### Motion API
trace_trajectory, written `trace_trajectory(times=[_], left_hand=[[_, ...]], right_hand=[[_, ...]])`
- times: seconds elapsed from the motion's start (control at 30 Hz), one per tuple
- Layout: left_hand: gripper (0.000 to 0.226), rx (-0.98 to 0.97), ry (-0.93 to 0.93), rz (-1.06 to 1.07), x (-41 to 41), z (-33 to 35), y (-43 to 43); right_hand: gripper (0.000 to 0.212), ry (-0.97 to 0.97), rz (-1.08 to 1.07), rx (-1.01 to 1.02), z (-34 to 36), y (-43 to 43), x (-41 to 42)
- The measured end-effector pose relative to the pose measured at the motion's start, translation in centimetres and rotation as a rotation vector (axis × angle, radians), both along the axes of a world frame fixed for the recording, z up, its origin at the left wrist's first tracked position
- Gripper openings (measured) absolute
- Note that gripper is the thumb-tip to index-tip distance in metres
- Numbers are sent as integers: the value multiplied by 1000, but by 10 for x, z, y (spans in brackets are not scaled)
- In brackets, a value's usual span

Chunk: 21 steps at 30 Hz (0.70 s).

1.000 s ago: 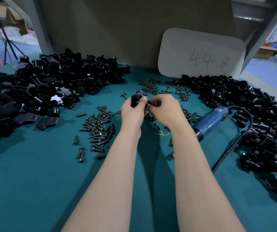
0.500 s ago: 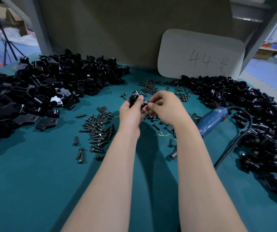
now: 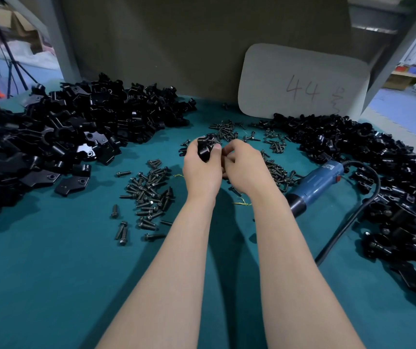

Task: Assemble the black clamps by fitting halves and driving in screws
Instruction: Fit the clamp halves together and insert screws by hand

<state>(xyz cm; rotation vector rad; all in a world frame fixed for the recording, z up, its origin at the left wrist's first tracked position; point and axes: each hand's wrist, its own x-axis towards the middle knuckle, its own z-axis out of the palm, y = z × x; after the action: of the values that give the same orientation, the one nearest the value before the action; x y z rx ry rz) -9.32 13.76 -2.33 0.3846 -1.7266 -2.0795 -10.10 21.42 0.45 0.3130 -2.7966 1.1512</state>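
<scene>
Gripped in left hand (image 3: 202, 170): small black moulded plastic clamp (image 3: 205, 148), raised just above the teal cloth-covered table (image 3: 51, 273), ahead of the body and near the far screws. Curled fingers round it, thumb pressed on the near face.

Right hand (image 3: 244, 167) close against it, just beside the left thumb, fingertips bunched as for a pinch. Contents of that pinch, if any, hidden behind the knuckles; cannot tell.

Judged step: starting a screw by hand into fitted halves, ahead of driving. One unit mid-cycle, much stock left.

Lying untouched just right of the right forearm: blue-bodied corded power screwdriver (image 3: 315, 182), black cable (image 3: 348, 222) looping off to the right.

Stock on table:
- heap of loose black clamp halves (image 3: 63, 132) at left
- heap of black clamp pieces (image 3: 378, 172) at right, possibly finished units
- scatter of dark flanged metal screws (image 3: 149, 195) left of the left forearm
- further screws (image 3: 227, 129) beyond the hands

Called for next:
- screw held square to the hole and turned in a few threads by fingertip
- halves kept flush under the left grip throughout
- right hand then freed for a reach to the driver, with the bit seated in the screw head without tipping the clamp

Likely faults: cross-threading; halves parting under a slack grip.
</scene>
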Motion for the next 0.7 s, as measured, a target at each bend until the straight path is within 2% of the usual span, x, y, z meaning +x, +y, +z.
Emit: trace_trajectory(times=[0.1,0.2,0.3,0.37,0.47,0.7], left_hand=[[16,25,-9,13,1,0,0],[18,44,-13,8,1,1,0],[20,33,-5,16,1,2,1],[17,33,14,36,1,2,0],[15,109,13,8,2,2,0],[10,150,-6,-18,2,7,3]], right_hand=[[11,19,-43,22,-6,-5,0],[30,59,-60,94,-11,-6,0],[40,35,-59,27,-8,-2,-1],[32,-12,-37,-32,-2,1,-1],[9,-37,-14,-17,2,2,0],[12,-23,64,172,1,4,6]])
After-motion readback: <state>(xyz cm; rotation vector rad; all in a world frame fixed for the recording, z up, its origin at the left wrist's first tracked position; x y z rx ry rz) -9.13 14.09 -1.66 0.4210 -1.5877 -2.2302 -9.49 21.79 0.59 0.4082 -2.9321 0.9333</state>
